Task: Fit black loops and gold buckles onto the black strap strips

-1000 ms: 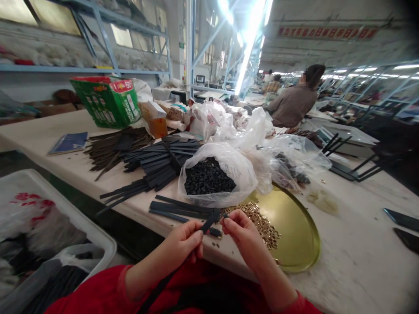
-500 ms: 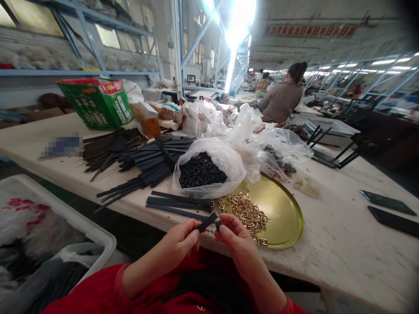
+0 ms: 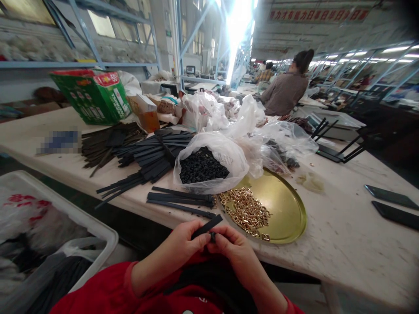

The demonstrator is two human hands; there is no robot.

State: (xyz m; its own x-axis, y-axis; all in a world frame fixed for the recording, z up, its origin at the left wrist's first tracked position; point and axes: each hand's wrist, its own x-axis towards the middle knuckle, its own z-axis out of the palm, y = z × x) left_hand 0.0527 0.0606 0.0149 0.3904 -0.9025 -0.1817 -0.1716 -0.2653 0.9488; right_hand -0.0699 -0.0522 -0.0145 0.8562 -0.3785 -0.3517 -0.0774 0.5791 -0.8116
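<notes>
My left hand (image 3: 190,237) is closed on a flat black strap (image 3: 209,224), one end of which sticks up past the fingers. Close against it, my right hand (image 3: 227,242) pinches a small black loop (image 3: 212,237); the fingers partly cover it, and whether the strap passes through it is hidden. Just beyond my hands, several black straps (image 3: 180,198) lie on the table. An open plastic bag (image 3: 240,168) holds many small black pieces (image 3: 203,168). Gold metal buckles (image 3: 248,209) are heaped on the left side of a round gold tray (image 3: 288,200).
Fanned stacks of black straps (image 3: 147,155) and brown strips (image 3: 101,144) cover the table's left, near a green bag (image 3: 90,98). A white bin (image 3: 111,237) stands lower left. Two phones (image 3: 393,196) and a black router (image 3: 330,152) lie right. A person (image 3: 286,89) sits beyond.
My hands have come closer together and slightly lower. The right fingers have brought the small black loop down beside the left thumb. The view has shifted slightly.
</notes>
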